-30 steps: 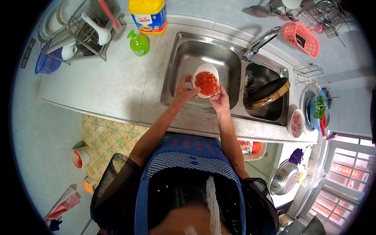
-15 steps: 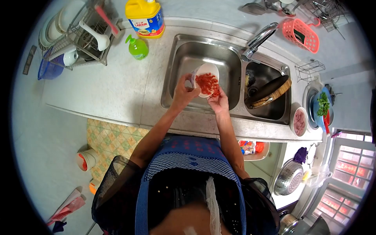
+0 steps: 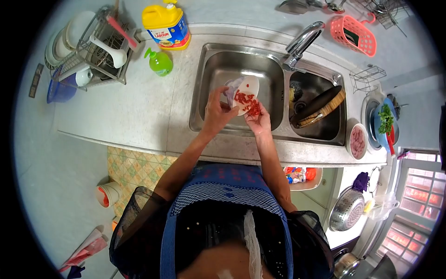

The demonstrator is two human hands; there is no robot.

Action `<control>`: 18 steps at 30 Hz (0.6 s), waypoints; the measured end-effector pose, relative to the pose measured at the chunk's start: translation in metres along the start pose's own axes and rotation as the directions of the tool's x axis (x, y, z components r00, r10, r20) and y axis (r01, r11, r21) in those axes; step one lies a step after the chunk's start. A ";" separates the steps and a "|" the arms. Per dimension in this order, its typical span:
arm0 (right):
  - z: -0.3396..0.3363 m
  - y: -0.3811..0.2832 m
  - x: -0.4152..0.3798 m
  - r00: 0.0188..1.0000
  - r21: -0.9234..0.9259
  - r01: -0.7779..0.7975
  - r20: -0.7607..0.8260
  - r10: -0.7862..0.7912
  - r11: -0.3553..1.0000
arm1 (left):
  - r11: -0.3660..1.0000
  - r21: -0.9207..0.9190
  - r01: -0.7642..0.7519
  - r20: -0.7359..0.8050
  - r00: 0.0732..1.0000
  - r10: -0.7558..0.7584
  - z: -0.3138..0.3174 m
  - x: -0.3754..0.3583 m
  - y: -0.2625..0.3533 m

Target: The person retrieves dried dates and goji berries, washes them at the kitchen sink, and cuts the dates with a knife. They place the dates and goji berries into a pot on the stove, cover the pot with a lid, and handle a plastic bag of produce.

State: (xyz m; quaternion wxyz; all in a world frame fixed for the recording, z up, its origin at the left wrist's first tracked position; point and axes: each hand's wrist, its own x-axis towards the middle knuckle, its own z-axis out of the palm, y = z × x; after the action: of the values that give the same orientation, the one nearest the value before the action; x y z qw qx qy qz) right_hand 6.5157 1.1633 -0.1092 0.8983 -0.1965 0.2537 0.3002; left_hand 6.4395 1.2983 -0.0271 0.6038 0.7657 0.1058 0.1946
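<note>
Over the large sink basin (image 3: 269,51), my left hand (image 3: 217,112) grips a white bowl (image 3: 251,83) by its left side and tilts it to the right. Small red dried berries that look like goji berries (image 3: 245,98) lie along the bowl's lower side. At the bowl's lower right rim, my right hand (image 3: 259,122) is cupped with a heap of these berries in its palm and fingers. Something translucent and pale purple (image 3: 231,91) shows along the bowl's left side; I cannot make out what it is.
A chrome tap (image 3: 304,42) rises behind the basins. In the small right basin leans a dark round pan or lid (image 3: 320,104). A bowl of pinkish meat (image 3: 357,141) stands right. Left are a green pump bottle (image 3: 160,63), a yellow jug (image 3: 165,23) and a dish rack (image 3: 104,56).
The bowl has tilted further to the right. Fewer berries remain inside it, and more now lie heaped in my right hand. The camera view has shifted slightly.
</note>
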 end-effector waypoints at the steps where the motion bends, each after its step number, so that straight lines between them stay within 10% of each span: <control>1: 0.001 0.000 -0.001 1.000 0.003 0.000 0.000 0.000 1.000 | 1.000 0.002 0.000 0.002 1.000 0.000 0.001 0.000 0.002; 18: -0.013 -0.007 0.004 0.994 0.025 -0.059 0.096 0.057 0.998 | 0.971 0.173 -0.164 0.059 0.986 0.156 0.012 0.001 0.017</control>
State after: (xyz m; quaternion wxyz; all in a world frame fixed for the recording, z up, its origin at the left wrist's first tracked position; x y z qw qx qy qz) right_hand 6.5186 1.1537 -0.1207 0.9029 -0.1620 0.2206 0.3316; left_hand 6.4448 1.2838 -0.0128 0.5177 0.8268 0.0471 0.2150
